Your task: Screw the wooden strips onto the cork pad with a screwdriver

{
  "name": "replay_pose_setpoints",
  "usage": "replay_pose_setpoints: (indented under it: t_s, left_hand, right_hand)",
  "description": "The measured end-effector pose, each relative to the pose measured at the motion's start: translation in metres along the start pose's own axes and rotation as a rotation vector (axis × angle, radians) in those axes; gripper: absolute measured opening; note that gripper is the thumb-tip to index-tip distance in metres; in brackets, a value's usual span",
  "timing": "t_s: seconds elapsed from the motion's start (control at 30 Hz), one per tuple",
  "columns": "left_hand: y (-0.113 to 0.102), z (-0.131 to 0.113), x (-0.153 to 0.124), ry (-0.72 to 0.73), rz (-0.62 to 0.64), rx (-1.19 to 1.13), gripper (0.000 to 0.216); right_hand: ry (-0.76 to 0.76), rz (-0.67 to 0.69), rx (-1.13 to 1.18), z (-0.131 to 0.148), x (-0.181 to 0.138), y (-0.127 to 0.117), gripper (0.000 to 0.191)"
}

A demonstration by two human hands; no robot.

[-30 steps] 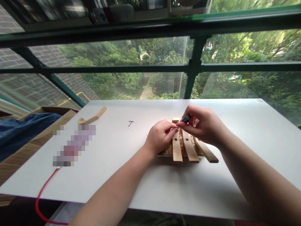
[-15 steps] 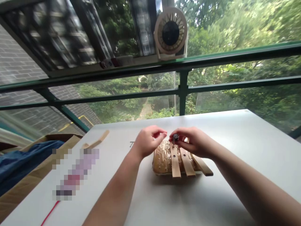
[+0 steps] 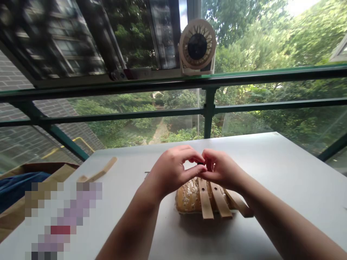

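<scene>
Above the wooden slats, my left hand [image 3: 170, 171] and my right hand [image 3: 222, 166] meet at their fingertips. Both are closed in a pinch around a small black knob [image 3: 200, 163], mostly hidden by the fingers. Under them rests a brown, shiny bundle [image 3: 187, 195] that looks like a bread loaf in clear wrap. Three flat wooden slats [image 3: 206, 202] lie over its right part and stick out past its near side. Dark round spots, holes or screw heads, show on two of them. My hands cover the slats' far ends.
Thin metal pins [image 3: 146, 174] lie left of the bundle, partly behind my left hand. An angled wooden piece [image 3: 103, 171] is farther left, near a blurred-out purple item [image 3: 67, 216]. A cardboard box [image 3: 16, 213] with blue cloth stands beside the white table [image 3: 255, 155]. A fan [image 3: 197, 45] sits by the railing.
My left hand has moved right until its fingertips meet my right hand's at the black knob. My right hand has turned slightly. The view has shifted a little.
</scene>
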State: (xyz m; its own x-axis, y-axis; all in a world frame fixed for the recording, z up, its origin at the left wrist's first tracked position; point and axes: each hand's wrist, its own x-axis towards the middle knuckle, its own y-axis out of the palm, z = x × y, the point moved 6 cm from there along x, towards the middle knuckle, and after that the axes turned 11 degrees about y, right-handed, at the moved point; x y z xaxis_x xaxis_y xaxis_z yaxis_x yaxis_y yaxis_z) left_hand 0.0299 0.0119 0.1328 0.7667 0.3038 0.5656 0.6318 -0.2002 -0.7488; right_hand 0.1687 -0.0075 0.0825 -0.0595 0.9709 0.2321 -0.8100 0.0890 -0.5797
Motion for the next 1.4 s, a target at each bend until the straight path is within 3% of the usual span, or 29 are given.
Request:
replay_pose_setpoints:
  t_s: [0.17, 0.27, 0.67, 0.93, 1.1, 1.4]
  left_hand:
    - [0.000, -0.001, -0.002, 0.072, -0.004, -0.050, 0.011]
    - [0.000, -0.002, -0.001, 0.121, -0.012, -0.068, 0.013]
    - [0.003, -0.005, 0.002, 0.215, -0.038, -0.031, 0.021]
    - [0.004, -0.002, 0.004, 0.101, -0.136, 0.093, 0.012]
    - [0.005, 0.001, 0.005, 0.064, -0.120, 0.118, 0.009]
    - [0.005, -0.003, 0.005, 0.106, -0.104, 0.116, 0.012]
  right_hand:
    - [-0.101, 0.306, 0.037, 0.002, -0.005, 0.004, 0.013]
    - [-0.094, 0.379, 0.028, -0.001, -0.008, 0.000, 0.013]
    - [-0.078, 0.166, -0.005, -0.010, 0.000, -0.010, 0.014]
    - [-0.025, 0.052, -0.020, -0.013, 0.001, -0.010, 0.017]
    - [-0.012, -0.023, -0.007, -0.017, 0.003, -0.009, 0.024]
    - [-0.180, 0.201, -0.045, -0.006, -0.002, -0.006, 0.008]
